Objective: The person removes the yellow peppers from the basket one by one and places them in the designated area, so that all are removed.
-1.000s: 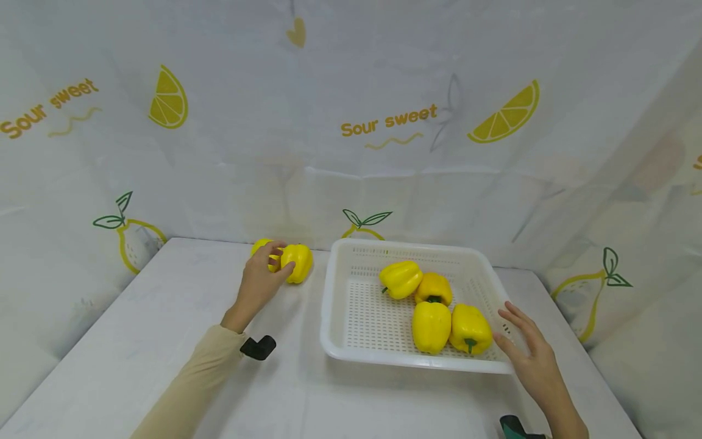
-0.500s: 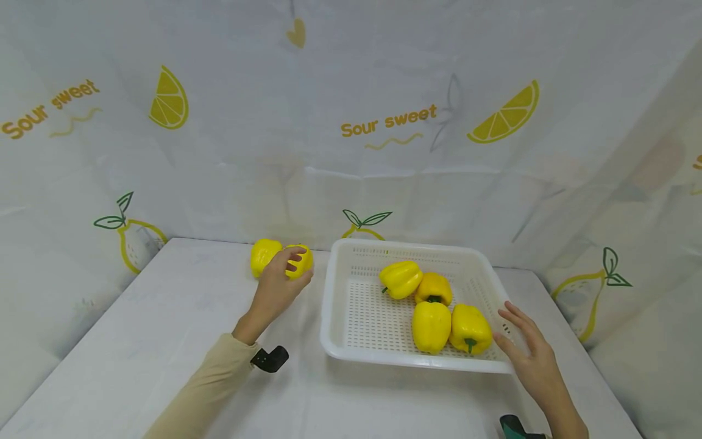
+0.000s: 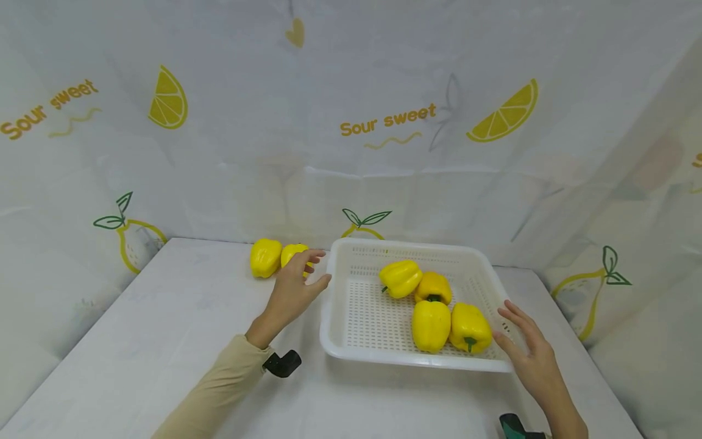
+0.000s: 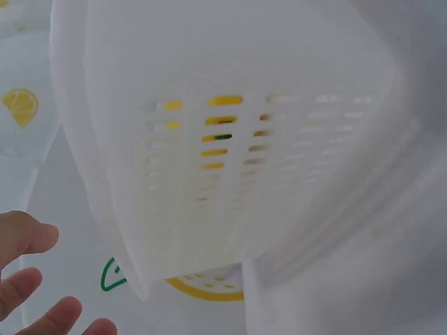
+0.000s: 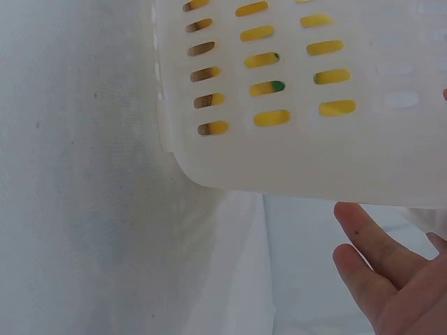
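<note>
your left hand is spread, fingers and thumb apart with nothing between them, just beside the left rim of the white basket; your right hand, fingers also apart, is at the basket's right side, contact hard to tell. four yellow peppers lie inside the basket. left of it on the table, a leftmost pepper sits beside a second pepper that your left hand partly hides.
</note>
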`<state>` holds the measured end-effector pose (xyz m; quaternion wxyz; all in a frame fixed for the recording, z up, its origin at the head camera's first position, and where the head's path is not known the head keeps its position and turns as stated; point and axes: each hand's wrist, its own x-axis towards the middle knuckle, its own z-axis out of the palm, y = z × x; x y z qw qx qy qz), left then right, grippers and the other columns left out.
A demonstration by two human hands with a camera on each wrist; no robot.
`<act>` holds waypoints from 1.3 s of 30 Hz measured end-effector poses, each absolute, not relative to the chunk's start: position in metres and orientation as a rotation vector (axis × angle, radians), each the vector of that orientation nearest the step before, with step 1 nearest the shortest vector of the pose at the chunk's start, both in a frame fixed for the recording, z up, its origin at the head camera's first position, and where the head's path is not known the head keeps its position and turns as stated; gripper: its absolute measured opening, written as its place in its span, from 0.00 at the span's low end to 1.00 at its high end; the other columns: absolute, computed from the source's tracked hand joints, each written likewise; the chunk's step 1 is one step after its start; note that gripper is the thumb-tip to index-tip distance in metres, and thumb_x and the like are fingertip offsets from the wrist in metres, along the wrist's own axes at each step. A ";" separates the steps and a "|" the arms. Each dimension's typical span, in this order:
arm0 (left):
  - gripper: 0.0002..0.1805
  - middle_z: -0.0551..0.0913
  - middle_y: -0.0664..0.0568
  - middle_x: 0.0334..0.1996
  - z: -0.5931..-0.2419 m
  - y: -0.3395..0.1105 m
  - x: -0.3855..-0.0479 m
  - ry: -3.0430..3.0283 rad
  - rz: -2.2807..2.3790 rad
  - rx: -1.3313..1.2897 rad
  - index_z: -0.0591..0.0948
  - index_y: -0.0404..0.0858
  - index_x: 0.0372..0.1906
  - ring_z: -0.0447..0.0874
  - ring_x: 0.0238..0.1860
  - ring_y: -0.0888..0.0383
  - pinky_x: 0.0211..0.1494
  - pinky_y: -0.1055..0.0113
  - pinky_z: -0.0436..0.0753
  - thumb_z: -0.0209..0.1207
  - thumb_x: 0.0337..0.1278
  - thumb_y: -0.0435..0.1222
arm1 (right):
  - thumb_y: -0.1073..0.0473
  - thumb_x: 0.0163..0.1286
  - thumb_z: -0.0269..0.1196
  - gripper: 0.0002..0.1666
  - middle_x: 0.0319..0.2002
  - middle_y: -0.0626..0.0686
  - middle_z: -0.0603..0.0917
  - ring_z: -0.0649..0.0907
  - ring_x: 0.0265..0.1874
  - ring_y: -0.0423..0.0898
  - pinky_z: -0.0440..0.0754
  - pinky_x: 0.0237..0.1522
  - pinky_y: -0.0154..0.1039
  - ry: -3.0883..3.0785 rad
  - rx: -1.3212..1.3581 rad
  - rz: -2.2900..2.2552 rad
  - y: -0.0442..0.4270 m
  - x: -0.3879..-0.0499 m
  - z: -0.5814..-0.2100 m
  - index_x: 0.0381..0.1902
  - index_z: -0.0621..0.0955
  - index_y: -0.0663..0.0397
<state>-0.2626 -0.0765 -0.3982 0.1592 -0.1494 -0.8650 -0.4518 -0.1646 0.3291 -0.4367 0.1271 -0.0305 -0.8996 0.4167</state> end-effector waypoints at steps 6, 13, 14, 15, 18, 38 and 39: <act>0.23 0.81 0.40 0.52 -0.395 -0.062 -0.261 -2.475 -1.315 -0.487 0.78 0.38 0.58 0.81 0.47 0.42 0.49 0.50 0.83 0.66 0.57 0.36 | 0.54 0.75 0.57 0.32 0.79 0.59 0.53 0.52 0.76 0.66 0.57 0.65 0.76 -2.625 -0.106 1.211 0.330 -0.165 -0.437 0.72 0.66 0.60; 0.22 0.82 0.44 0.50 -0.394 -0.047 -0.259 -2.471 -1.279 -0.524 0.78 0.39 0.57 0.81 0.45 0.47 0.48 0.54 0.83 0.67 0.56 0.36 | 0.54 0.75 0.57 0.32 0.79 0.59 0.54 0.52 0.76 0.67 0.57 0.65 0.76 -2.630 -0.110 1.204 0.330 -0.166 -0.437 0.72 0.66 0.60; 0.22 0.82 0.43 0.49 -0.394 -0.045 -0.259 -2.466 -1.274 -0.533 0.78 0.39 0.57 0.81 0.45 0.47 0.47 0.54 0.84 0.67 0.56 0.35 | 0.54 0.75 0.57 0.32 0.79 0.59 0.54 0.52 0.76 0.67 0.57 0.64 0.76 -2.628 -0.109 1.206 0.330 -0.166 -0.437 0.72 0.66 0.60; 0.22 0.82 0.44 0.49 -0.395 -0.043 -0.259 -2.465 -1.262 -0.541 0.78 0.39 0.57 0.81 0.44 0.48 0.47 0.55 0.84 0.67 0.56 0.35 | 0.54 0.75 0.57 0.32 0.79 0.59 0.54 0.52 0.76 0.67 0.57 0.64 0.76 -2.627 -0.108 1.207 0.329 -0.166 -0.436 0.72 0.66 0.61; 0.22 0.83 0.43 0.47 -0.395 -0.038 -0.257 -2.456 -1.244 -0.562 0.78 0.39 0.56 0.82 0.43 0.48 0.48 0.54 0.84 0.68 0.56 0.35 | 0.54 0.75 0.57 0.32 0.79 0.59 0.54 0.52 0.76 0.67 0.58 0.64 0.76 -2.628 -0.114 1.209 0.328 -0.166 -0.435 0.72 0.66 0.61; 0.22 0.82 0.44 0.49 -0.395 -0.020 -0.253 -2.494 -1.232 -0.622 0.77 0.39 0.58 0.82 0.46 0.48 0.50 0.58 0.82 0.66 0.57 0.36 | 0.55 0.75 0.57 0.32 0.79 0.58 0.53 0.51 0.77 0.66 0.54 0.66 0.76 -2.624 -0.110 1.213 0.328 -0.165 -0.435 0.72 0.66 0.60; 0.22 0.82 0.44 0.49 -0.395 -0.019 -0.253 -2.497 -1.230 -0.627 0.77 0.39 0.58 0.82 0.47 0.48 0.50 0.58 0.82 0.66 0.58 0.36 | 0.55 0.75 0.57 0.32 0.79 0.59 0.53 0.51 0.77 0.65 0.54 0.66 0.76 -2.624 -0.108 1.212 0.329 -0.165 -0.435 0.72 0.66 0.60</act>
